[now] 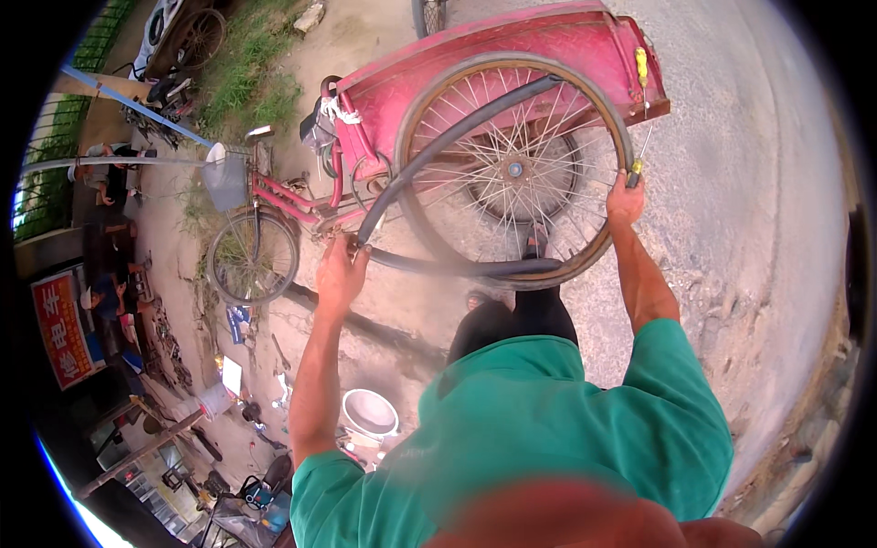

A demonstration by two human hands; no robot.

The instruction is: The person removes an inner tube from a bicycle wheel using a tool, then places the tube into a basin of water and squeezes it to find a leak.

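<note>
Wheel (515,170) and dark tube (446,139) partly hide red cart (585,46).

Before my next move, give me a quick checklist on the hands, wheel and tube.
1. Right hand on the spoked wheel: ok, at its right edge.
2. Left hand holding the black tube: ok.
3. Tube along the rim all round: not ok, a loop stands out leftward.
4. Right hand clear of tools: not ok, a yellow-and-black handle shows there.
5. Tube free of punctures: cannot tell.
</note>
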